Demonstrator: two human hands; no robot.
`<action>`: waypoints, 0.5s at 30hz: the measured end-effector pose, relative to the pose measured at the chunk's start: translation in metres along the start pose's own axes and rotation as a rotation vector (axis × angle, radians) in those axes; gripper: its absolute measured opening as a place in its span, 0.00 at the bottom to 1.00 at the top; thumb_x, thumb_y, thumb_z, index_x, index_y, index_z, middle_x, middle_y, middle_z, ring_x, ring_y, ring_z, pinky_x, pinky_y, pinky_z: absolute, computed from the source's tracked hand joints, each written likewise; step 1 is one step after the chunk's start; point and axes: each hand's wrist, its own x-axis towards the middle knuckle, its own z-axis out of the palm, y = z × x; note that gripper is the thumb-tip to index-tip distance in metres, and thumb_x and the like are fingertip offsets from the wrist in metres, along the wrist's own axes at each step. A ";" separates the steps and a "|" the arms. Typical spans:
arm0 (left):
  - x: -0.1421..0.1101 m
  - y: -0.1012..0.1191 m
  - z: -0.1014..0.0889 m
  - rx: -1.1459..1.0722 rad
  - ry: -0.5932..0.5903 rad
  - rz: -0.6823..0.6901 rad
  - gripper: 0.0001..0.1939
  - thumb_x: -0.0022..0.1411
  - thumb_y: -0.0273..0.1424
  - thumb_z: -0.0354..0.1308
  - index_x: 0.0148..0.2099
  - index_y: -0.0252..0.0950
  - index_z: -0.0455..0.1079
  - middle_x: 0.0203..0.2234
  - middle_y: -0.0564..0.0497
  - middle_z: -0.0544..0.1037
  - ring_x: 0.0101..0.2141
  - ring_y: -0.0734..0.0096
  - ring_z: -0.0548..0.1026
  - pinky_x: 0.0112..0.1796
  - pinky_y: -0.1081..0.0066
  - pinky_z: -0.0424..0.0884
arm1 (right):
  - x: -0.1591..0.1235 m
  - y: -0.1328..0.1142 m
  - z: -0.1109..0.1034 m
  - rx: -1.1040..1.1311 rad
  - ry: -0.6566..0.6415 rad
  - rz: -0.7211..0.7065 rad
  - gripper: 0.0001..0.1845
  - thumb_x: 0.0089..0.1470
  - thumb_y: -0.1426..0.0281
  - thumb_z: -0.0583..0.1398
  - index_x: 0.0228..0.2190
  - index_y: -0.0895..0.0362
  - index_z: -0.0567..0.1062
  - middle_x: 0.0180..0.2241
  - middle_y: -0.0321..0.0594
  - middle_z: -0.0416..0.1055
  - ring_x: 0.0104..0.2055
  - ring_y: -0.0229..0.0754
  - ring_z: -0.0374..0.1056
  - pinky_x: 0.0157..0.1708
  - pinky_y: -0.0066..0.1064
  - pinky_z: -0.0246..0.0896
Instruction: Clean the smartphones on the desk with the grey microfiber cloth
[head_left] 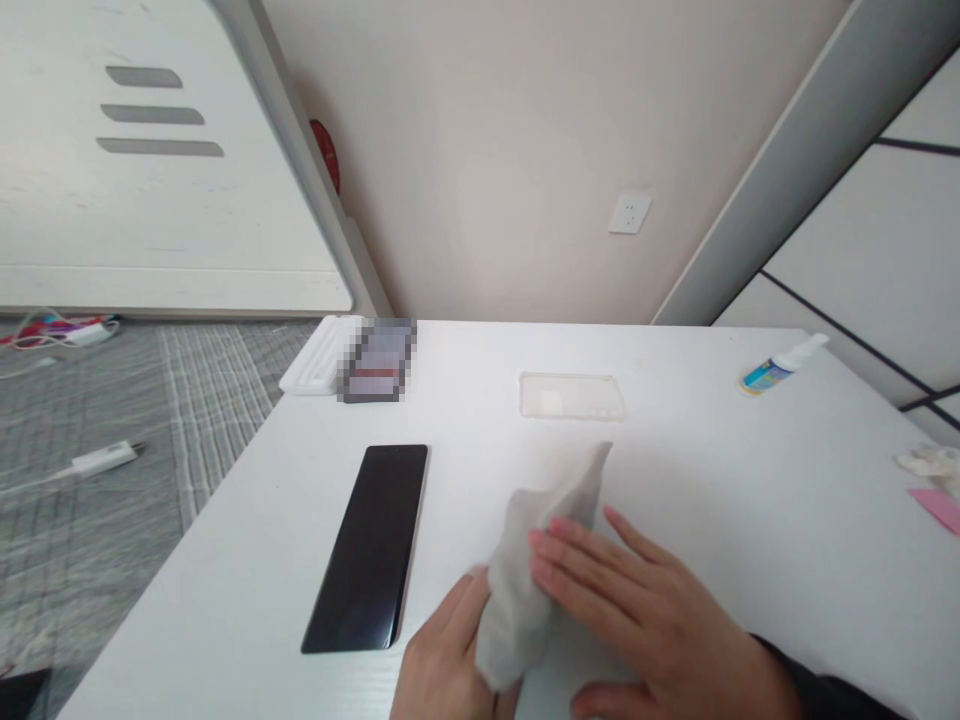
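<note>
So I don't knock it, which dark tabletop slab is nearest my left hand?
The plain black slab, beside your left hand; the pixelated slab lies farther back.

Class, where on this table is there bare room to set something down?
Bare: between right hand and bottle; less, between phone and case. Crowded: around cloth and left hand, and back left, where tray and blurred item sit close.

A pale wall (pixel 480 200) with a white socket (pixel 630 212) stands behind a white table (pixel 720 480), grey patterned fabric (pixel 82 560) alongside.
</note>
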 end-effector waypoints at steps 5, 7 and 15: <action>0.012 0.009 0.003 0.151 0.086 0.113 0.06 0.72 0.27 0.52 0.43 0.39 0.71 0.33 0.49 0.81 0.31 0.67 0.82 0.34 0.74 0.80 | -0.004 0.005 0.000 0.004 0.000 0.108 0.42 0.69 0.46 0.52 0.67 0.67 0.64 0.73 0.45 0.53 0.78 0.50 0.38 0.75 0.44 0.24; 0.009 0.008 0.002 0.059 0.085 0.076 0.06 0.71 0.27 0.52 0.45 0.40 0.69 0.32 0.51 0.81 0.30 0.70 0.82 0.32 0.77 0.79 | 0.002 -0.011 0.002 -0.024 0.051 -0.018 0.31 0.73 0.53 0.51 0.66 0.58 0.67 0.72 0.36 0.56 0.77 0.48 0.42 0.75 0.44 0.27; 0.013 0.011 -0.001 0.142 0.045 0.151 0.10 0.73 0.27 0.50 0.52 0.39 0.71 0.38 0.48 0.82 0.35 0.67 0.83 0.37 0.74 0.80 | 0.001 0.018 -0.005 0.025 -0.024 0.149 0.44 0.69 0.44 0.51 0.68 0.67 0.60 0.72 0.45 0.55 0.77 0.46 0.42 0.75 0.43 0.25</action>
